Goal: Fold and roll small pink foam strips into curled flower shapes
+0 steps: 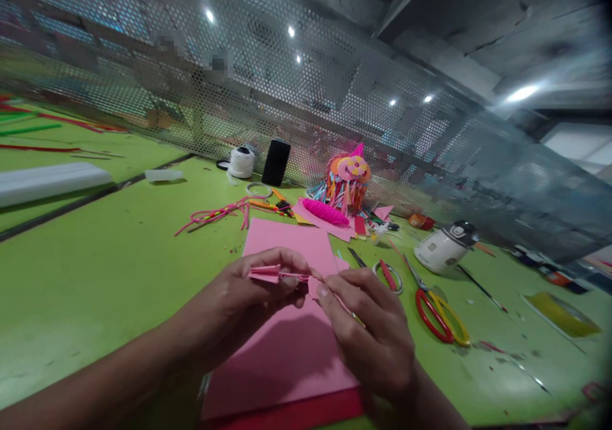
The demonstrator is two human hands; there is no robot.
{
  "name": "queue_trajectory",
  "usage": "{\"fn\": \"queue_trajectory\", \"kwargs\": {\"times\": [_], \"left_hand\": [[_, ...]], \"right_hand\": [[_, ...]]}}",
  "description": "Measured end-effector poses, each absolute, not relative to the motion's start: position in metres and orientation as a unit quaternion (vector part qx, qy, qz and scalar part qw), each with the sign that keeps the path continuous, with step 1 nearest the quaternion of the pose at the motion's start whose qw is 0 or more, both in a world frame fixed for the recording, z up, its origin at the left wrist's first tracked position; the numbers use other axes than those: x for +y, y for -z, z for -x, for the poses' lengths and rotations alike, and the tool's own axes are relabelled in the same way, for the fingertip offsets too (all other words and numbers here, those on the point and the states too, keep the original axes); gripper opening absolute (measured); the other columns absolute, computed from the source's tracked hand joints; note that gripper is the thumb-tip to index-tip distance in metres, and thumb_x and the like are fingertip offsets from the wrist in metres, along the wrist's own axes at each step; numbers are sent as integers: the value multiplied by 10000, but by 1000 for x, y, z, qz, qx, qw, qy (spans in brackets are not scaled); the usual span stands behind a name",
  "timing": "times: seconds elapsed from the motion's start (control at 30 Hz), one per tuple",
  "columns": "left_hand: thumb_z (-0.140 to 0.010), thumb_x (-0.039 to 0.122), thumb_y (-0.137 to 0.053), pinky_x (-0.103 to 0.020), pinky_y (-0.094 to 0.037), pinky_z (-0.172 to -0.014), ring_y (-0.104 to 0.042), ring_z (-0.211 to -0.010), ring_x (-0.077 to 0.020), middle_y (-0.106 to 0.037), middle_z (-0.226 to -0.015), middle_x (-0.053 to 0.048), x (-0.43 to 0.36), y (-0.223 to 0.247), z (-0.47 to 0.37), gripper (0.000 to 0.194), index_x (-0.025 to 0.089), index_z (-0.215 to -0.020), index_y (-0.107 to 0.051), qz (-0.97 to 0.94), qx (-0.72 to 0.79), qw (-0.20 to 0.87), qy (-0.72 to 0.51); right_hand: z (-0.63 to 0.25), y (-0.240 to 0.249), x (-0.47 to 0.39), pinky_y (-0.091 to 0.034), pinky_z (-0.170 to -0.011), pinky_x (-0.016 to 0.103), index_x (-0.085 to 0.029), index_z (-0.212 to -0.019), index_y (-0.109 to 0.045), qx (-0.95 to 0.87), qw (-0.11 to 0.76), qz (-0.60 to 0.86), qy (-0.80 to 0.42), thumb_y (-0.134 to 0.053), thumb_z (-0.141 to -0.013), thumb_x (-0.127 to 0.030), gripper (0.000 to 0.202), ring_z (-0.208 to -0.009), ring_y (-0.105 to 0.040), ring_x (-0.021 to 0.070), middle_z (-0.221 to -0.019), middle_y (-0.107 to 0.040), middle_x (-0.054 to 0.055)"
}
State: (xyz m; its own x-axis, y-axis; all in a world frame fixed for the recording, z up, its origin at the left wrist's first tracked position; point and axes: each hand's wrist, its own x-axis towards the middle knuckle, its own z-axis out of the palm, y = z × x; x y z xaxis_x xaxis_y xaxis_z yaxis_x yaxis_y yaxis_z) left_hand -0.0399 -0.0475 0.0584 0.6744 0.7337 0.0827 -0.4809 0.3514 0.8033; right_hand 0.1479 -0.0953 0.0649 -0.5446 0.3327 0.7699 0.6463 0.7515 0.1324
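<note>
Near the middle of the view, my left hand [253, 296] pinches a small folded piece of pink paper [265, 274], its fingers closed round it. My right hand [373, 328] meets it from the right, thumb and forefinger closed on the other end of the same pink piece. A thin yellowish tip shows between the right fingers; what it belongs to is hidden. Beneath both hands lies a large pink sheet [291, 366], with a red sheet [306, 412] under its near edge.
Red-and-yellow scissors [442, 315] and a white container with a dark lid [444, 246] stand out at right. Behind are bright pink yarn [326, 212], a tasselled ornament [351, 178], a phone [276, 162] and a white roll [241, 163]. A mesh partition [268, 98] bounds the green table [119, 277].
</note>
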Motion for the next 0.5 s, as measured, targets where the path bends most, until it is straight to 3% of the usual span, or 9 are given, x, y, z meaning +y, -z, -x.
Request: {"fn": "queue_trajectory", "kwargs": {"times": [0.5], "left_hand": [[-817, 105, -552, -225, -385, -721, -503, -754, -123, -582, -789, -45, -48, -55, 39, 113, 144, -879, -637, -431, 155, 800, -388]], "right_hand": [[-149, -65, -91, -525, -735, 337, -138, -949, -638, -852, 376, 294, 216, -607, -808, -98, 150, -927, -574, 191, -1001, -648, 104]]}}
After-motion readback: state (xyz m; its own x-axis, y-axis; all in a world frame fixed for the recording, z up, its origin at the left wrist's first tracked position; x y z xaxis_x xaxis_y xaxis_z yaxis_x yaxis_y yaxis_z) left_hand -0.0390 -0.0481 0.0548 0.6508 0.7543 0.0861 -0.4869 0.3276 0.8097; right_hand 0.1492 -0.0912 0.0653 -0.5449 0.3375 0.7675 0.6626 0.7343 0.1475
